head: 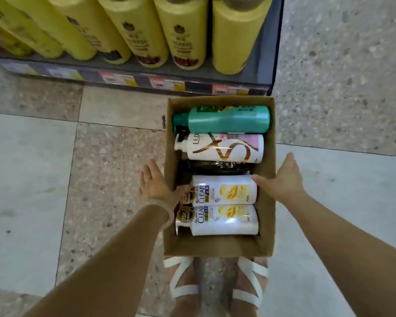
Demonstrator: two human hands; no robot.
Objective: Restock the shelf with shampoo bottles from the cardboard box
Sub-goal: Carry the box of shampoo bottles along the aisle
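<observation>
Because the cardboard box (217, 245) sits on the floor just beyond the person's sandals (215, 287), both arms reach straight down to it, one on each side. The left hand (152, 183) lies flat against the outside of the left wall, fingers spread and straight, thumb hooked over the rim and touching the pump end of a white bottle (224, 189). The right hand (282, 177) is open too, palm near the right wall, its thumb over the rim near that bottle's base. Neither hand pinches anything; the pose reads as steadying or shifting the box, or starting to reach in.

Inside, the bottles lie on their sides, pumps to the left, packed in a row so they cannot roll. Nearest is a second white bottle (224, 219), then the one between the thumbs, then a dark bottle (217, 167) lower down, a white and pink bottle (220, 147), and farthest a green bottle (222, 120).

Beyond the box, close enough for short lifts, the shelf (258, 72) holds tall yellow bottles (183, 33), with price tags (167, 84) along its edge. By my judgement, no restocking has begun.
</observation>
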